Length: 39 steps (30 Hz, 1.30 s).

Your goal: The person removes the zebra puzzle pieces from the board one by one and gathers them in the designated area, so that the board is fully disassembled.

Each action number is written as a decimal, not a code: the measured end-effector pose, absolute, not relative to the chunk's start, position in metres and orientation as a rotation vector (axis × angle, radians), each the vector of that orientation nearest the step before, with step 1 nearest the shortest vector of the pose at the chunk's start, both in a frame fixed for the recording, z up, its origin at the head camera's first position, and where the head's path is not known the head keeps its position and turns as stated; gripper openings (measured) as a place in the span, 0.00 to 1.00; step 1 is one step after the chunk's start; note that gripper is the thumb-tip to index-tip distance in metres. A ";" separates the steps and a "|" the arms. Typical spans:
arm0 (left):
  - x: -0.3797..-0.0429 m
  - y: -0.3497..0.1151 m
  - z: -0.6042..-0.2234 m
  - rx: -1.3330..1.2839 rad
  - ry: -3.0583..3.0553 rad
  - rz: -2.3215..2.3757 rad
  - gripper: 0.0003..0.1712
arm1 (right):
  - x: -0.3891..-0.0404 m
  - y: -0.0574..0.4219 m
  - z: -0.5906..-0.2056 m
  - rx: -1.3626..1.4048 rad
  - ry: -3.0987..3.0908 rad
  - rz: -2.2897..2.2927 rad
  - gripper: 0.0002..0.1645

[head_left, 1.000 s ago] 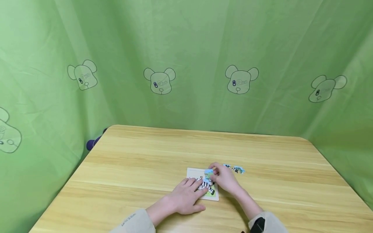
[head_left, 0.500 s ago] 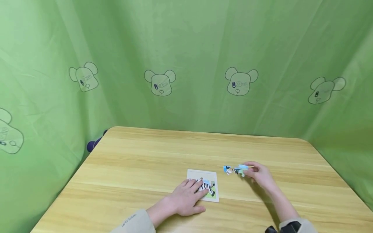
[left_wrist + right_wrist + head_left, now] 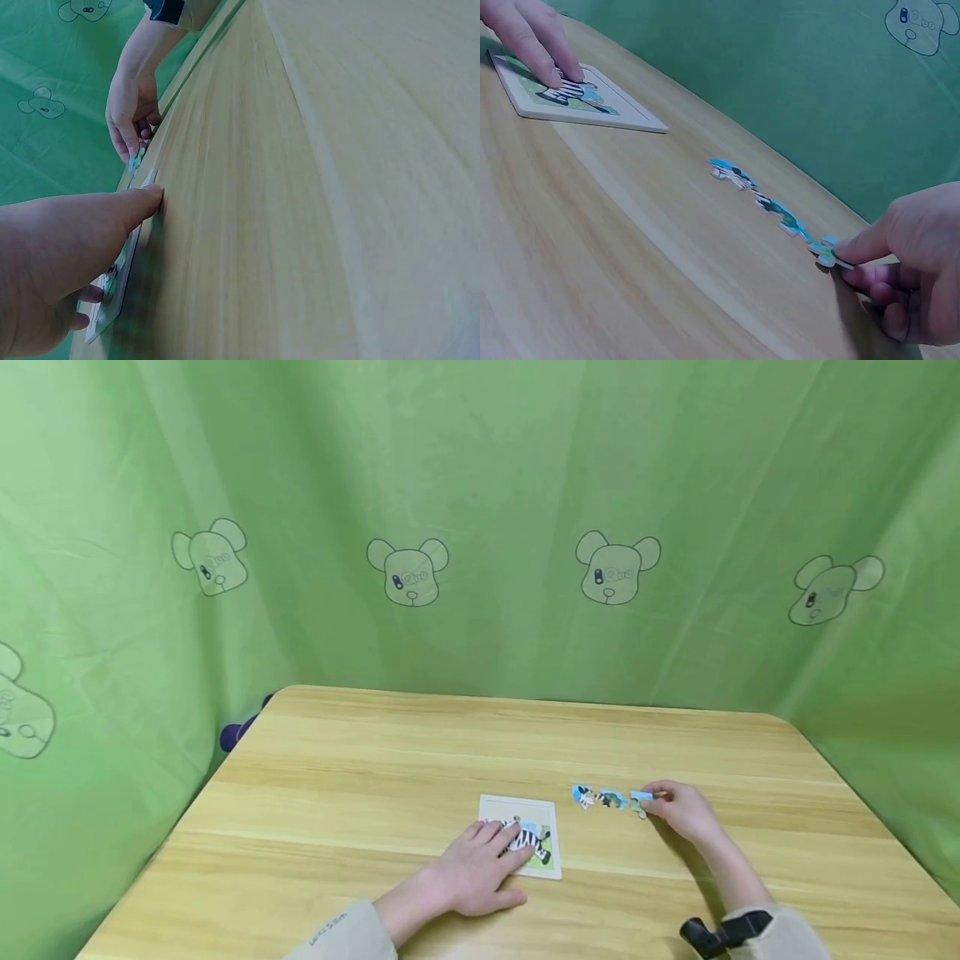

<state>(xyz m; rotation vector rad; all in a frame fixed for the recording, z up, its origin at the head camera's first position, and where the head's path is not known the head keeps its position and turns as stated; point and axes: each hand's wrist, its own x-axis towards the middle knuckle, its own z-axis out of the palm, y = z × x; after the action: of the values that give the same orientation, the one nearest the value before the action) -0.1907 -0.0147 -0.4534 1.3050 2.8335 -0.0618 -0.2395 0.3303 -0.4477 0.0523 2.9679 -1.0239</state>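
Note:
In the head view my left hand lies with spread fingers on a white-framed zebra jigsaw board, partly hiding its picture. The board's upper strip is bare, while a striped zebra body shows below. Farther right, my right hand pinches a blue-and-green jigsaw piece between thumb and fingers. The right wrist view has this piece slightly tilted, low over the table or touching it. To its left lie a zebra-head piece and a dark-green-and-blue piece, roughly in a row.
A wooden table carries everything. Green curtain with bear-head outlines hangs behind and at both sides. Something purple shows past the table's left edge. A black strap device sits on the right wrist.
My right hand has carried its piece away from the board to the right end of the row, then slightly farther right, apart from the other pieces. The left hand has stayed put.

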 end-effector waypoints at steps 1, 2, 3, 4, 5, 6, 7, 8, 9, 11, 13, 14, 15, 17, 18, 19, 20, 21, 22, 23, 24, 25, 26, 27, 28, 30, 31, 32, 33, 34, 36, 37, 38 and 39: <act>-0.191 -0.015 -0.453 1.301 2.832 -0.064 0.37 | -0.241 0.329 -0.448 0.060 2.971 -1.012 0.21; -0.191 -0.015 -0.453 1.298 2.831 -0.066 0.37 | -0.241 0.328 -0.448 0.069 2.969 -1.008 0.21; -0.191 -0.015 -0.452 1.294 2.830 -0.065 0.37 | -0.241 0.327 -0.448 0.068 2.974 -0.991 0.22; -0.190 -0.015 -0.452 1.291 2.829 -0.067 0.37 | -0.241 0.326 -0.447 0.067 2.974 -0.985 0.22; -0.191 -0.015 -0.452 1.288 2.828 -0.070 0.37 | -0.241 0.326 -0.447 0.064 2.978 -0.977 0.23; -0.190 -0.015 -0.452 1.284 2.828 -0.072 0.37 | -0.241 0.325 -0.447 0.062 2.985 -0.965 0.23; -0.190 -0.015 -0.452 1.280 2.829 -0.073 0.37 | -0.241 0.324 -0.447 0.061 2.990 -0.955 0.24; -0.190 -0.015 -0.451 1.277 2.829 -0.073 0.37 | -0.240 0.323 -0.447 0.060 2.993 -0.949 0.24; -0.190 -0.015 -0.451 1.273 2.828 -0.073 0.37 | -0.240 0.323 -0.446 0.063 2.996 -0.946 0.25; -0.190 -0.015 -0.451 1.269 2.829 -0.070 0.37 | -0.239 0.323 -0.446 0.075 2.995 -0.965 0.26; -0.190 -0.015 -0.452 1.267 2.829 -0.060 0.37 | -0.238 0.323 -0.445 0.087 2.985 -0.997 0.26; -0.190 -0.015 -0.452 1.267 2.829 -0.054 0.37 | -0.238 0.322 -0.445 0.090 2.979 -1.014 0.26; -0.191 -0.015 -0.452 1.267 2.828 -0.047 0.37 | -0.237 0.322 -0.444 0.092 2.977 -1.028 0.27; -0.190 -0.016 -0.453 1.271 2.830 -0.027 0.37 | -0.236 0.319 -0.442 0.076 2.985 -1.057 0.28; -0.190 -0.016 -0.453 1.276 2.833 -0.018 0.37 | -0.235 0.316 -0.441 0.060 2.998 -1.064 0.28; -0.190 -0.017 -0.454 1.282 2.836 -0.009 0.37 | -0.235 0.313 -0.439 0.034 3.014 -1.068 0.28; -0.190 -0.018 -0.454 1.287 2.841 -0.002 0.37 | -0.235 0.309 -0.438 0.006 3.026 -1.082 0.28; -0.190 -0.019 -0.454 1.290 2.844 0.008 0.37 | -0.235 0.304 -0.436 -0.022 3.030 -1.104 0.27; -0.190 -0.020 -0.455 1.294 2.848 0.018 0.37 | -0.235 0.299 -0.435 -0.050 3.033 -1.122 0.26; -0.189 -0.021 -0.455 1.296 2.851 0.025 0.37 | -0.235 0.293 -0.434 -0.076 3.032 -1.139 0.26; -0.188 -0.023 -0.455 1.295 2.850 0.033 0.37 | -0.235 0.287 -0.433 -0.097 3.022 -1.166 0.25; -0.188 -0.025 -0.455 1.289 2.846 0.042 0.38 | -0.235 0.280 -0.432 -0.120 3.003 -1.199 0.25; -0.186 -0.026 -0.455 1.283 2.843 0.046 0.38 | -0.235 0.273 -0.431 -0.131 2.984 -1.226 0.25; -0.185 -0.029 -0.455 1.275 2.840 0.050 0.38 | -0.235 0.266 -0.430 -0.141 2.963 -1.252 0.25; -0.184 -0.031 -0.455 1.266 2.837 0.053 0.38 | -0.235 0.258 -0.429 -0.150 2.950 -1.270 0.25; -0.181 -0.036 -0.454 1.246 2.832 0.056 0.39 | -0.236 0.242 -0.428 -0.180 2.916 -1.306 0.25; -0.180 -0.038 -0.453 1.239 2.831 0.055 0.39 | -0.236 0.234 -0.428 -0.194 2.898 -1.317 0.25; -0.178 -0.041 -0.453 1.236 2.833 0.052 0.39 | -0.236 0.225 -0.428 -0.207 2.885 -1.319 0.25; -0.177 -0.043 -0.453 1.233 2.831 0.051 0.39 | -0.236 0.217 -0.428 -0.227 2.866 -1.325 0.25; -0.176 -0.045 -0.452 1.231 2.829 0.047 0.39 | -0.236 0.209 -0.428 -0.246 2.852 -1.326 0.24; -0.174 -0.048 -0.452 1.242 2.828 0.036 0.38 | -0.236 0.192 -0.429 -0.292 2.821 -1.323 0.24; -0.174 -0.049 -0.452 1.250 2.828 0.030 0.38 | -0.236 0.185 -0.430 -0.321 2.804 -1.324 0.24; -0.174 -0.050 -0.452 1.258 2.827 0.024 0.38 | -0.236 0.178 -0.431 -0.350 2.792 -1.319 0.23; -0.173 -0.051 -0.452 1.264 2.827 0.020 0.37 | -0.236 0.172 -0.432 -0.384 2.782 -1.310 0.22</act>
<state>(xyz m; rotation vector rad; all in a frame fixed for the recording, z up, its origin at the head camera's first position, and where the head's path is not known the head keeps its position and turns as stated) -0.1734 -0.0507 -0.4517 1.2641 2.8274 0.0201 -0.2356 0.1723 -0.4324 -0.3836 2.7819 -1.3100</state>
